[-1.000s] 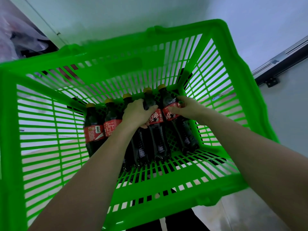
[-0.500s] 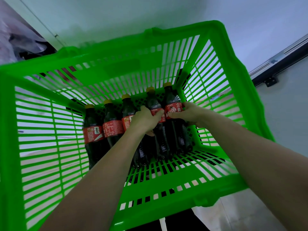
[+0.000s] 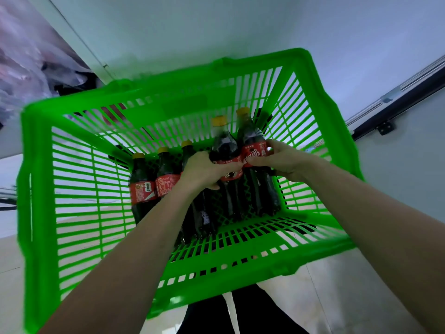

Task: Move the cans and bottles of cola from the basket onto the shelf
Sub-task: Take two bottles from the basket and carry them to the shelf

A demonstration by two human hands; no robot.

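Fingers (image 3: pixel 228 165) of the left hand (image 3: pixel 204 171) curl round the red label of one cola bottle (image 3: pixel 225 150); the right hand (image 3: pixel 279 159) grips the label of the bottle beside it (image 3: pixel 255 141), right of centre in the frame. Both bottles sit higher than three more (image 3: pixel 144 186) at centre left. All are inside the green basket (image 3: pixel 38 189), which fills the middle of the frame.

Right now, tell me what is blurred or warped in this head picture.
Head view: motion blur smears the green basket rim, worst along its near and left edges; the two lifted cola bottles, one in the left hand and one in the right hand, are soft, their labels unreadable. Wide-angle distortion bends the basket walls outward. A cool bluish cast covers the wall; the plastic bags at upper left are out of focus.
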